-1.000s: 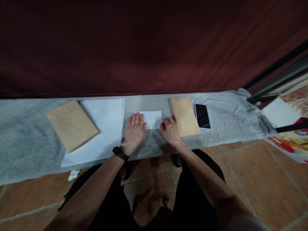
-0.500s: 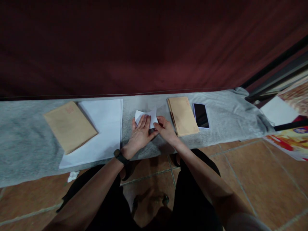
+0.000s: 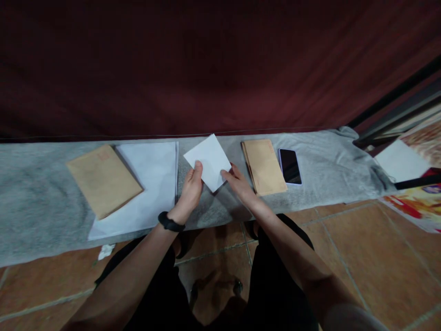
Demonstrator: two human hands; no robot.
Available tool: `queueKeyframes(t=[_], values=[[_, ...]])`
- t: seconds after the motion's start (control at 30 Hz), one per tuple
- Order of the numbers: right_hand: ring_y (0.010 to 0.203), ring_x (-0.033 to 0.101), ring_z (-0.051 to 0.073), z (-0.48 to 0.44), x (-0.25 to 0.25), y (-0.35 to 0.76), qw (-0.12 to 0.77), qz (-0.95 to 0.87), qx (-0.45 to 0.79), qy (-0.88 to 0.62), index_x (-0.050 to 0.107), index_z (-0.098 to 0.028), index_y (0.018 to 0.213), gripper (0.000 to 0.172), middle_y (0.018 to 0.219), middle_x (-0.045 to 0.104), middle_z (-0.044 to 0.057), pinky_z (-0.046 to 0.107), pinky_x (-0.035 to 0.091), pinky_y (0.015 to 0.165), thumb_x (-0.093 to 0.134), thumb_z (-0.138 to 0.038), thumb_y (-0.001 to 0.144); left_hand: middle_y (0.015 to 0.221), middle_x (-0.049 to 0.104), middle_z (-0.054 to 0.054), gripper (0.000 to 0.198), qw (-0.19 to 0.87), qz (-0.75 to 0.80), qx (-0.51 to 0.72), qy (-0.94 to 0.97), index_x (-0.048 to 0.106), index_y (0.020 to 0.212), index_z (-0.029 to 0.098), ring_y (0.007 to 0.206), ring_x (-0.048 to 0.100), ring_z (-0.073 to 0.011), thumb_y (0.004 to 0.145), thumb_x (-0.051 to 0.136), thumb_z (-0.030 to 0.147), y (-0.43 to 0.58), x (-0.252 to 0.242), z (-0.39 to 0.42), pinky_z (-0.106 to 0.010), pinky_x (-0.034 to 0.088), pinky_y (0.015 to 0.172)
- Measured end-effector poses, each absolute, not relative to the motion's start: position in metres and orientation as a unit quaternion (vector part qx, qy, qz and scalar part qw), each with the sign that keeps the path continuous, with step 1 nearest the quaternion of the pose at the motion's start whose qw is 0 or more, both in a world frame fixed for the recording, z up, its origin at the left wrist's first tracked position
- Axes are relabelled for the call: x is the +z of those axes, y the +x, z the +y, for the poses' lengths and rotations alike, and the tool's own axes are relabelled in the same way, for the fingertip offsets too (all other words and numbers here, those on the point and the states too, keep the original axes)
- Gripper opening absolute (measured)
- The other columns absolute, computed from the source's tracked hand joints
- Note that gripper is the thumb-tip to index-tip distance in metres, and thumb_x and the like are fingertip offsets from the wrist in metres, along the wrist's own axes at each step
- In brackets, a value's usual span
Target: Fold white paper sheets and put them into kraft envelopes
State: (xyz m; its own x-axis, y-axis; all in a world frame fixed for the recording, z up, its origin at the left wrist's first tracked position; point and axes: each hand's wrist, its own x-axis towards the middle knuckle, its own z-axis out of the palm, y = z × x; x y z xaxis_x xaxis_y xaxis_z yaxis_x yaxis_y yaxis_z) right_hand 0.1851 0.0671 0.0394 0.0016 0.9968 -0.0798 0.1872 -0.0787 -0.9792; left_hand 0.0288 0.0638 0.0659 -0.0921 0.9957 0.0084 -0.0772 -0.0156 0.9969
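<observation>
Small white paper (image 3: 211, 156) gripped between left hand (image 3: 191, 189) and right hand (image 3: 240, 185)

The small white paper is in the middle of the scene, over a grey cloth (image 3: 324, 170) spread along a long, narrow surface. It is turned like a diamond, with one corner pointing far and another pointing near. Whether any part of it rests on the cloth, I cannot tell.

The left hand grasps the paper at its near left edge, thumb lying flat on top and the other fingers mostly hidden. The right hand pinches it near the right corner, thumb on top and fingers bent at the edge. A black wristband (image 3: 170, 223) circles the left wrist.

On the left, a brown envelope (image 3: 103, 181) lies at a slant, partly covering large white sheets (image 3: 156, 177). The right edge of these sheets is near the left hand. Just to the right of the right hand is a stack of brown envelopes (image 3: 264, 166), and a phone (image 3: 290, 166) with a dark screen lies right beside it.

A dark red curtain (image 3: 220, 69) fills the far side. On the near side, a crumpled white scrap (image 3: 106, 251) lies on the brown tiled floor (image 3: 379, 257), and a colourful printed sheet (image 3: 416, 207) shows at the far right.
</observation>
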Motion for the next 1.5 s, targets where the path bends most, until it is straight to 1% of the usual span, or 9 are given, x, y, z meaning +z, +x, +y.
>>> queueKeyframes(t=[0.13,0.23,0.33,0.5,0.63,0.8,0.97,1.23,1.5], values=[[0.088,0.069,0.018,0.071,0.036,0.187,0.454,-0.478,0.538,-0.525,0.057,-0.021,0.132,0.045,0.106,0.073,0.004,0.027,0.059,0.07,0.06,-0.036,0.09,0.121,0.073,-0.012,0.054,0.552,0.477,0.567,0.382,0.063,0.122,0.016,0.106,0.07,-0.0246,0.092,0.054,0.061,0.032,0.064,0.066,-0.038,0.057,0.091],[0.065,0.062,0.013,0.079,0.034,0.196,0.436,-0.498,0.507,-0.552,0.063,-0.022,0.123,0.039,0.078,0.068,-0.003,0.023,0.054,0.058,0.061,-0.03,0.085,0.112,0.075,-0.011,0.044,0.523,0.504,0.572,0.382,0.067,0.109,0.014,0.103,0.07,-0.0256,0.083,0.069,0.05,0.026,0.062,0.069,-0.039,0.056,0.091],[0.058,0.058,0.012,0.087,0.031,0.21,0.394,-0.556,0.462,-0.568,0.069,-0.02,0.114,0.032,0.068,0.063,-0.005,0.022,0.05,0.055,0.057,-0.025,0.085,0.107,0.076,-0.007,0.04,0.476,0.537,0.567,0.404,0.068,0.111,0.016,0.094,0.07,-0.0225,0.078,0.071,0.038,0.013,0.06,0.073,-0.036,0.056,0.087],[0.071,0.067,0.015,0.091,0.033,0.227,0.314,-0.643,0.356,-0.601,0.073,-0.022,0.111,0.03,0.08,0.072,-0.001,0.027,0.055,0.07,0.052,-0.022,0.089,0.081,0.07,0.001,0.059,0.418,0.598,0.499,0.469,0.059,0.132,0.017,0.066,0.062,-0.0146,0.075,0.068,0.027,-0.01,0.052,0.081,-0.028,0.051,0.067],[0.081,0.07,0.02,0.091,0.039,0.227,0.269,-0.667,0.264,-0.643,0.071,-0.021,0.12,0.032,0.086,0.075,0.003,0.03,0.056,0.078,0.053,-0.022,0.093,0.068,0.064,0.003,0.06,0.394,0.616,0.352,0.584,0.059,0.135,0.015,0.058,0.058,-0.0156,0.076,0.064,0.023,-0.017,0.043,0.081,-0.028,0.048,0.061],[0.107,0.068,0.025,0.083,0.045,0.217,0.229,-0.692,0.172,-0.663,0.063,-0.018,0.133,0.04,0.119,0.07,0.012,0.037,0.054,0.095,0.048,-0.017,0.095,0.081,0.072,-0.003,0.065,0.23,0.668,0.214,0.674,0.05,0.148,0.02,0.07,0.067,-0.0225,0.084,0.059,0.025,-0.011,0.048,0.07,-0.032,0.051,0.069],[0.137,0.048,0.031,0.069,0.05,0.202,0.227,-0.748,0.096,-0.616,0.056,-0.013,0.14,0.045,0.149,0.05,0.019,0.047,0.043,0.113,0.048,-0.017,0.096,0.087,0.075,-0.005,0.067,0.185,0.69,0.147,0.684,0.041,0.154,0.022,0.079,0.072,-0.0251,0.089,0.058,0.028,-0.006,0.059,0.063,-0.034,0.054,0.077],[0.149,0.038,0.023,0.039,0.034,0.166,0.185,-0.828,0.145,-0.509,0.049,-0.017,0.148,0.047,0.16,0.043,0.011,0.044,0.031,0.125,0.042,-0.029,0.104,0.096,0.077,-0.011,0.063,0.176,0.684,0.093,0.701,0.039,0.155,0.019,0.088,0.074,-0.0289,0.094,0.052,0.028,-0.006,0.059,0.062,-0.039,0.055,0.084],[0.153,0.031,0.024,0.035,0.03,0.167,0.151,-0.813,0.121,-0.549,0.041,-0.019,0.155,0.051,0.164,0.036,0.009,0.047,0.025,0.127,0.038,-0.036,0.107,0.11,0.077,-0.014,0.057,0.163,0.686,0.048,0.707,0.044,0.153,0.022,0.098,0.074,-0.032,0.096,0.049,0.031,-0.004,0.062,0.059,-0.042,0.055,0.086]])
